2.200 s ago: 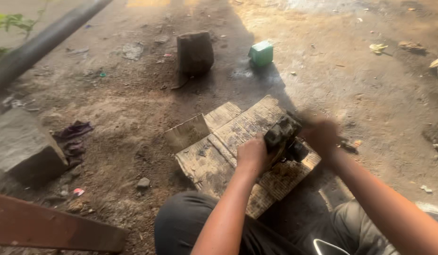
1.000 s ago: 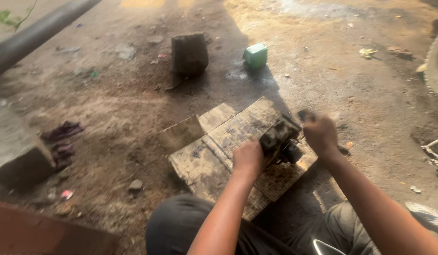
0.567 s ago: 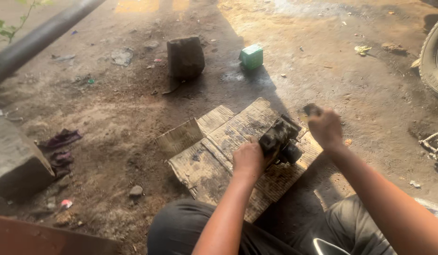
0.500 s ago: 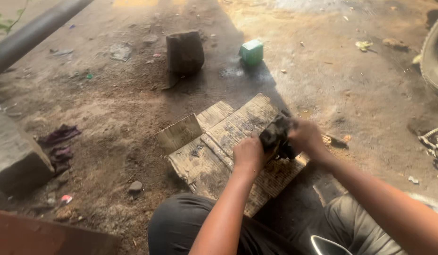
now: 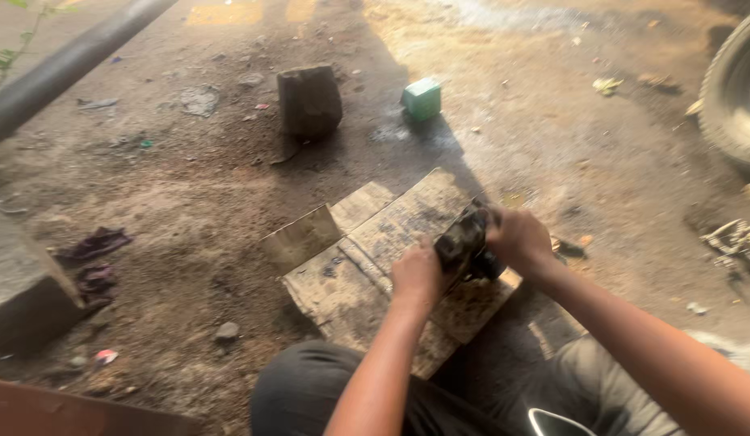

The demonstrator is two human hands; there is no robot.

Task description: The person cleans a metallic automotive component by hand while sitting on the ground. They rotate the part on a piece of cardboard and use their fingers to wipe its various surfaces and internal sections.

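I've got my left hand (image 5: 415, 274) and right hand (image 5: 518, 239) both clamped around the greasy black engine part (image 5: 465, 245), centre-right of frame, over the flattened cardboard (image 5: 367, 258). It's not apart yet; green box (image 5: 422, 98) untouched, upper centre.

Both bare forearms reach up from the lower edge toward mid-frame; the left hand (image 5: 415, 276) curls in a closed grip, the right hand (image 5: 518, 239) (slightly higher, to the right) clasps likewise, knuckles up
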